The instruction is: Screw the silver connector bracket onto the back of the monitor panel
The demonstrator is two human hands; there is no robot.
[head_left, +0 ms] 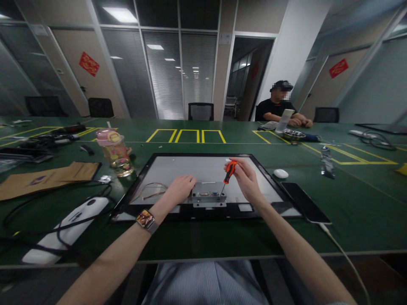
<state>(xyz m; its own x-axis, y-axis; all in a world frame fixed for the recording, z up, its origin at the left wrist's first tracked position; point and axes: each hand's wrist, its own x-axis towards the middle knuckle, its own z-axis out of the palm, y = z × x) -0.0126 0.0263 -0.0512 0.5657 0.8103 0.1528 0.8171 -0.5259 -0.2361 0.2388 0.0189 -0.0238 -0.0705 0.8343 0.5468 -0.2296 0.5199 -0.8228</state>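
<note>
On the table in front of me lies a flat display panel [178, 166] with a black frame and a pale grey back. Near its front edge sits a metal bracket [210, 203] with connector ports along its face. My left hand [180, 189] grips the bracket's left end, fingers bent at its edge and partly hidden. An orange and black screwdriver [230, 170] is pinched in my right hand [248, 178], tilted, its tip down at the bracket's right part. Whether the tip sits in a screw is too small to tell. Thin wires [149, 190] lie on the panel's left side.
Left of the panel are a pink-lidded bottle [116, 152], a brown paper bag [47, 178] and a white power strip [70, 228] with black cables. To the right lie a phone [305, 201] on a cable and a white mouse [280, 173]. Across the table sits another person [267, 108].
</note>
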